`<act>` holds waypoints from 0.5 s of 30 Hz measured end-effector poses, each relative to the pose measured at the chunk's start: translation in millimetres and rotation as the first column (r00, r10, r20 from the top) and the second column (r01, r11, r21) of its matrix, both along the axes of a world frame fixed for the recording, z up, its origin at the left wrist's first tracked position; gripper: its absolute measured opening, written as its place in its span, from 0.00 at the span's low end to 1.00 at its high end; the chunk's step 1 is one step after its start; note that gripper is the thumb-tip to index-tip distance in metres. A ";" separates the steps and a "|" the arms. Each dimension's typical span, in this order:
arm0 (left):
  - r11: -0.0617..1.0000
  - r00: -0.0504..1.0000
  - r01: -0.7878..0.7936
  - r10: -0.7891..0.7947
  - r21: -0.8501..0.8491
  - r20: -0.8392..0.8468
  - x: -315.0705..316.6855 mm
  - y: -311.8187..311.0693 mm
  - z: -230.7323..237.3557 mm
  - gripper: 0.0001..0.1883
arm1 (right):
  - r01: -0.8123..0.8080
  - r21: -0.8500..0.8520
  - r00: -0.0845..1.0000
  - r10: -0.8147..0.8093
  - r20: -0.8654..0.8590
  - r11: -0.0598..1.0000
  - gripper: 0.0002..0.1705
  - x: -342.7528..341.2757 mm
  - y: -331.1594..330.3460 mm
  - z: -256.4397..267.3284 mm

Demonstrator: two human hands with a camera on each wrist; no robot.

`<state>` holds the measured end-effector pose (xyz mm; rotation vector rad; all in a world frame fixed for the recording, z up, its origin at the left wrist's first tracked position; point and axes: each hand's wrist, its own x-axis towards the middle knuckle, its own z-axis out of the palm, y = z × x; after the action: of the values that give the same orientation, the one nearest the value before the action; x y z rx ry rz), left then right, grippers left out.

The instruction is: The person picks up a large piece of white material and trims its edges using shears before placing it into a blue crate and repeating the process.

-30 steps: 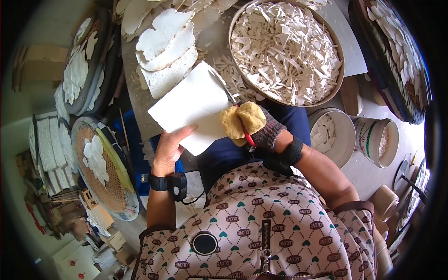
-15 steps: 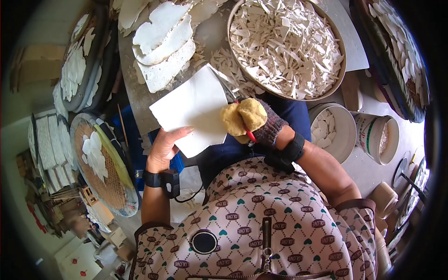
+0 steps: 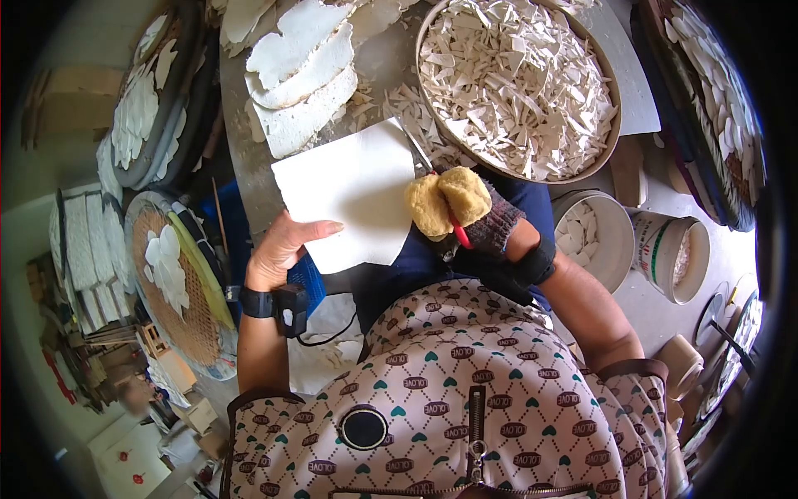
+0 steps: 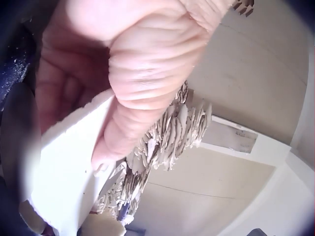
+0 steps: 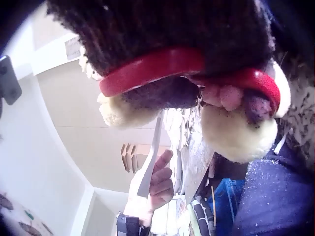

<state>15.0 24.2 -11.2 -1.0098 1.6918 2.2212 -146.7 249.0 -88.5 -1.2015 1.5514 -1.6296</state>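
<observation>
My left hand (image 3: 278,249) pinches a flat white sheet (image 3: 349,195) by its left edge, thumb lying on top. The sheet has roughly straight sides and one wavy edge. In the left wrist view the thumb presses on its face, and the sheet's broken edge (image 4: 78,115) shows its thickness. My right hand (image 3: 500,220), in a dark knitted glove, grips scissors with red handles (image 5: 152,71) wrapped in yellow padding (image 3: 449,200). Their narrow blade (image 3: 418,148) points up beside the sheet's right corner. The gloved fingers are mostly hidden under the padding.
A round tray (image 3: 617,108) heaped with white offcuts stands on the table ahead. Irregular white slabs (image 3: 303,116) lie at its left. Two buckets (image 3: 615,249) (image 3: 661,245) stand at right. A woven round tray (image 3: 199,328) with white pieces is at left.
My left hand and the sheet have shifted slightly, the hand moving left and down. The scissors have moved a little to the right, and more of the blade shows beside the sheet.
</observation>
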 end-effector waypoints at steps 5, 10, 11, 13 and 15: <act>0.946 0.951 -0.259 0.213 -0.195 -0.226 -6.7 -5.9 -1.5 0.35 | -0.075 0.149 0.990 0.055 0.133 0.986 0.14 -5.6 6.0 -5.5; 0.821 0.855 -0.492 0.394 -0.290 -0.337 -3.5 -27.0 2.6 0.32 | -0.147 0.203 0.928 0.064 0.367 0.968 0.16 2.8 13.7 -21.2; 0.827 0.868 -0.465 0.355 -0.317 -0.347 -1.9 -32.8 2.7 0.30 | -0.136 0.178 0.934 0.067 0.351 0.975 0.16 3.4 17.9 -24.6; 0.843 0.880 -0.438 0.330 -0.313 -0.341 -2.7 -35.5 10.7 0.29 | -0.098 0.138 0.991 0.084 0.100 0.986 0.13 0.5 22.2 -2.2; 0.880 0.905 -0.375 0.280 -0.290 -0.321 -3.5 -36.6 14.4 0.28 | -0.244 0.009 0.728 0.177 0.662 0.970 0.12 -0.4 18.5 -8.4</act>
<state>11.6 -12.5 3.1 -1.1968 2.2449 2.4126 -147.0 267.5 -96.9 -0.6018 0.9781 -1.5638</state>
